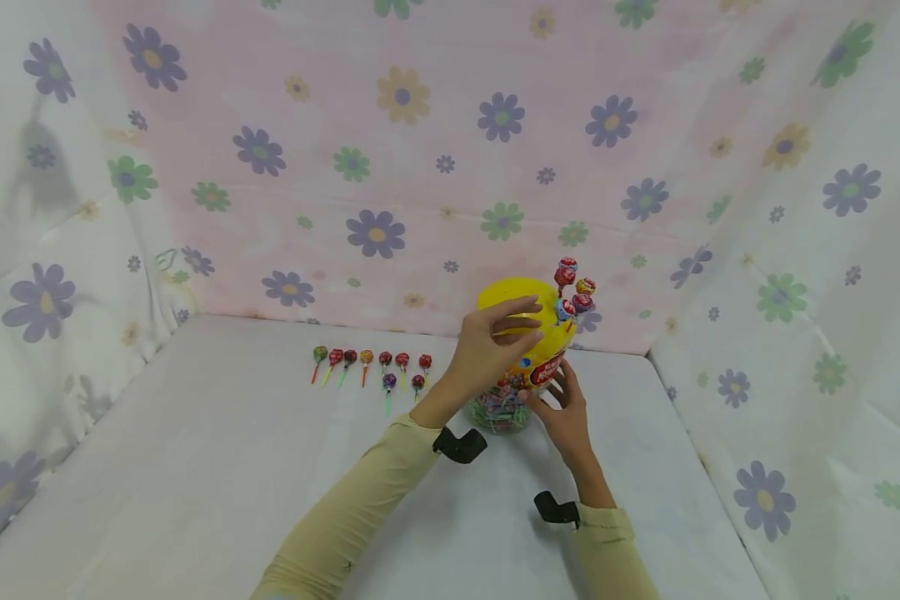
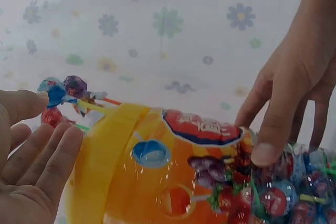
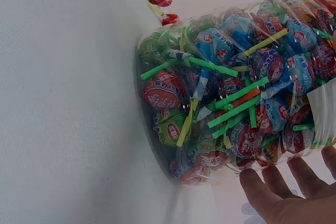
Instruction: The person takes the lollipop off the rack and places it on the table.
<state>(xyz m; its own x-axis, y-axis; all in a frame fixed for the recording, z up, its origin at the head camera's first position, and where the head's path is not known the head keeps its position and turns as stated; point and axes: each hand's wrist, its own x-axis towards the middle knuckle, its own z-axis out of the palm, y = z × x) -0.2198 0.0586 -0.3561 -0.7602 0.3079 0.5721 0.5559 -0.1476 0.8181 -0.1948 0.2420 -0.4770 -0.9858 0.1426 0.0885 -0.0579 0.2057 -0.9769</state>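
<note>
A clear lollipop jar (image 1: pixel 498 412) with a yellow lid (image 1: pixel 506 292) stands on the table, full of wrapped lollipops (image 3: pixel 218 45). Several lollipops (image 1: pixel 583 302) stick out from the right side of the lid by their sticks. Over the lid, my left hand (image 1: pixel 495 343) has its fingers extended and spread; in the left wrist view its thumb is close to a blue-wrapped lollipop (image 2: pixel 52 90), and I cannot tell whether it touches. My right hand (image 1: pixel 567 417) holds the jar's right side, thumb on the front and fingers spread behind.
Left of the jar, several lollipops (image 1: pixel 366 358) lie on the white table (image 1: pixel 217 467), most in a back row and two in front. Flower-patterned cloth (image 1: pixel 420 167) encloses the back and both sides.
</note>
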